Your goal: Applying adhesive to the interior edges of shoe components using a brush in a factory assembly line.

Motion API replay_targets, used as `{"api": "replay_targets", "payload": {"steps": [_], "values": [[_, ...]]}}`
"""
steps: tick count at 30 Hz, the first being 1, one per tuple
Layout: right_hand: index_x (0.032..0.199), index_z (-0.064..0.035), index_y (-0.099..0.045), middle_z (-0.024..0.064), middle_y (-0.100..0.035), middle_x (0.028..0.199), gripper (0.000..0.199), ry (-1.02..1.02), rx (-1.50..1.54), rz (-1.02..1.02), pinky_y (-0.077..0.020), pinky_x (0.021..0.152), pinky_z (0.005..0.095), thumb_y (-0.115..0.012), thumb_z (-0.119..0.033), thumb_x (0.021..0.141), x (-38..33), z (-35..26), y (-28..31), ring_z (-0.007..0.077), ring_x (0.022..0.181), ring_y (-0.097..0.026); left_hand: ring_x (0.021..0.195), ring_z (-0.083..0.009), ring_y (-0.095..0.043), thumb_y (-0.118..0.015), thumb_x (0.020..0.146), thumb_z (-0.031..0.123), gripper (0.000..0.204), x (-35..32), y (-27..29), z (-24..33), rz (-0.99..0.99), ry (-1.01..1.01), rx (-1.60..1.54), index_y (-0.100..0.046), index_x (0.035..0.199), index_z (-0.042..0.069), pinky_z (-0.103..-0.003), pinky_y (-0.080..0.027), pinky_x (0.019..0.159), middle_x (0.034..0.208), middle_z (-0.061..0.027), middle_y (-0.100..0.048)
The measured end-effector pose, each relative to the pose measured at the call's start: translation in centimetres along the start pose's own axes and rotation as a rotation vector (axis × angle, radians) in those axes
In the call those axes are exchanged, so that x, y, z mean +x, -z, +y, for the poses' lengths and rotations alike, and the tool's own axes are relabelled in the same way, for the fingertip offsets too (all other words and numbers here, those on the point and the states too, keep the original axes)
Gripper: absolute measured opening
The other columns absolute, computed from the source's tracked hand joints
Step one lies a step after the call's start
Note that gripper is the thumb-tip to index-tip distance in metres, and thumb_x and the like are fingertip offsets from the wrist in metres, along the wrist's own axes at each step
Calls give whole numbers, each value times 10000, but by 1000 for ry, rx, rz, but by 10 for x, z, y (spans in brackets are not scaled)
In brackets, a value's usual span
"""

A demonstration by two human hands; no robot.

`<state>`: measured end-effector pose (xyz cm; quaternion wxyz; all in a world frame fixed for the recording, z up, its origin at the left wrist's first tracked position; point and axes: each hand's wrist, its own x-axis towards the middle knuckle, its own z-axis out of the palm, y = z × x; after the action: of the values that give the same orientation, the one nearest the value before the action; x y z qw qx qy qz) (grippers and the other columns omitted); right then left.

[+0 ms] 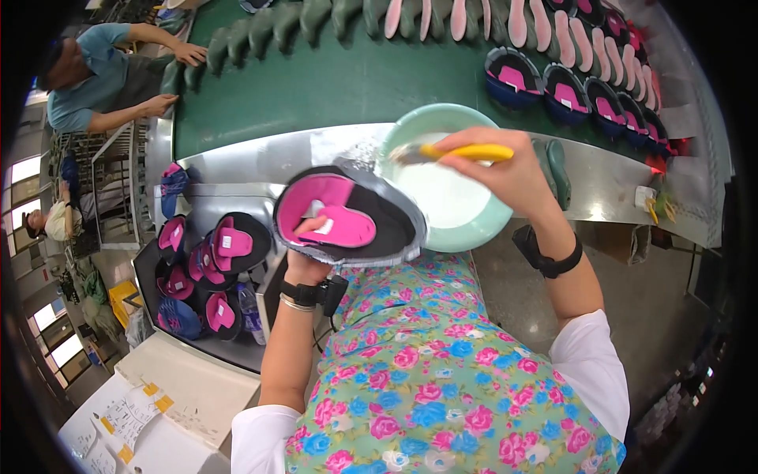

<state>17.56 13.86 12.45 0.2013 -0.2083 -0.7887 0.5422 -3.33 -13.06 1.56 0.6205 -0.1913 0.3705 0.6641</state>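
My left hand [306, 267] grips a shoe upper [387, 215] by its near left side, with the thumb inside against the pink lining. The upper is black within, with a greyish edge, and its open side faces up. In my right hand [505, 170], a brush [480, 151] with a yellow handle is pinched between the fingers. Its bristles, coated whitish, point left at the rim of a mint-green bowl [499, 223]. White liquid [452, 197] fills the lower part of the bowl. The toe of the upper overlaps the bowl's left edge in the picture.
A green conveyor belt [332, 95] carries shoe lasts [312, 20], pink insoles [517, 22] and several uppers [567, 93]. More uppers [233, 241] lie in a dark tray [146, 272] at left, beside a bottle [251, 312]. Across the belt's left end, a co-worker [99, 75] touches lasts.
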Motion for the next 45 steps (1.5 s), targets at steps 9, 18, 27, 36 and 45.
{"api": "replay_targets", "payload": {"steps": [9,18,27,36,45], "values": [[948,-48,-701,75,-700,879,175,215,192,-274,-506,693,254,-730,-70,776,66,-29,-96,147,773,-659,940,-204,-640,-562,851,25,210,-6,-16,8,-427,-114,476,-595,1058,17,-297,-536,805,1029,-126,-643],[621,53,-614,149,-568,516,372,-348,-312,10,-442,461,349,-678,-286,760,9,-23,-46,227,439,-562,780,-195,-657,-594,843,118,246,13,3,32,-120,399,237,-583,1080,50,-336,-555,663,902,-62,-646],[994,-8,-648,143,-646,866,258,144,-160,48,-481,721,359,-645,-211,834,25,-50,-34,294,787,-615,1136,-198,-537,-559,923,214,387,40,-29,51,-457,-417,448,-480,1263,46,-376,-419,996,1216,-66,-562],[901,-118,-698,100,-576,799,284,145,-352,-70,-472,734,385,-764,-233,650,76,1,-10,277,824,-576,1221,-235,-461,-533,884,28,643,104,-126,37,-340,-737,791,-237,1446,123,-360,-399,1008,1380,-130,-405],[868,-124,-704,134,-618,877,247,-184,-823,-147,-494,762,415,-720,-192,632,107,210,58,301,901,-593,975,-172,-578,-556,911,150,499,-31,28,85,492,-684,649,-371,1368,72,-290,-490,790,1175,-103,-548]]}}
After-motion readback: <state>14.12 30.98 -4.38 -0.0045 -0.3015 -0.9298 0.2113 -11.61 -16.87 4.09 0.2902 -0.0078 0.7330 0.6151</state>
